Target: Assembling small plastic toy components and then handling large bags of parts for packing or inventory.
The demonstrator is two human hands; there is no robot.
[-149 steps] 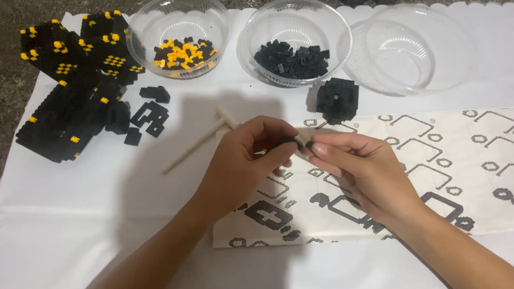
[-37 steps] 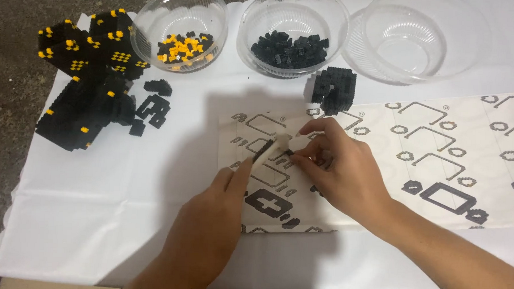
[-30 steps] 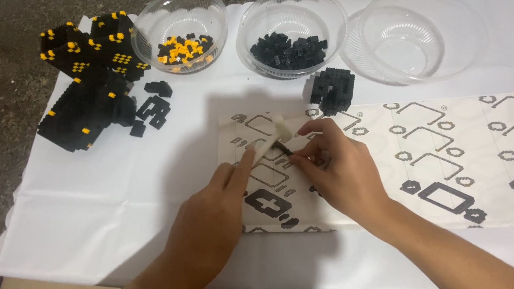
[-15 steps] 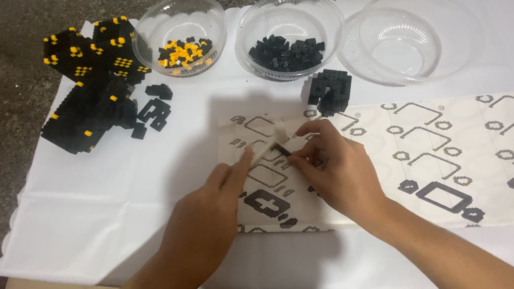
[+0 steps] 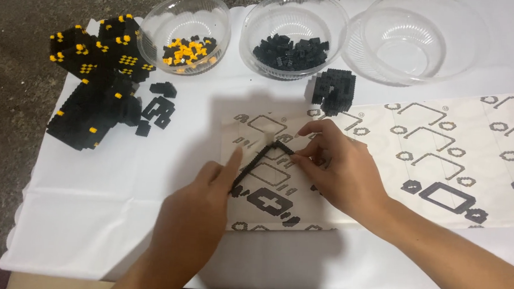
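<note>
Both hands work a thin black brick strip (image 5: 256,164) lying on the instruction sheet (image 5: 382,160): right hand (image 5: 339,167) pinches its upper end, left hand (image 5: 194,216) presses one fingertip beside it.

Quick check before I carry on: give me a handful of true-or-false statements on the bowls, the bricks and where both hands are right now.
1. The left hand and right hand both touch a thin black brick strip on the instruction sheet. True.
2. The rightmost clear bowl is full of black bricks. False: it looks empty; the middle bowl holds them.
3. The left bowl holds yellow and black bricks. True.
4. The large black-and-yellow model sits on the sheet. False: it lies at the cloth's left edge.
</note>
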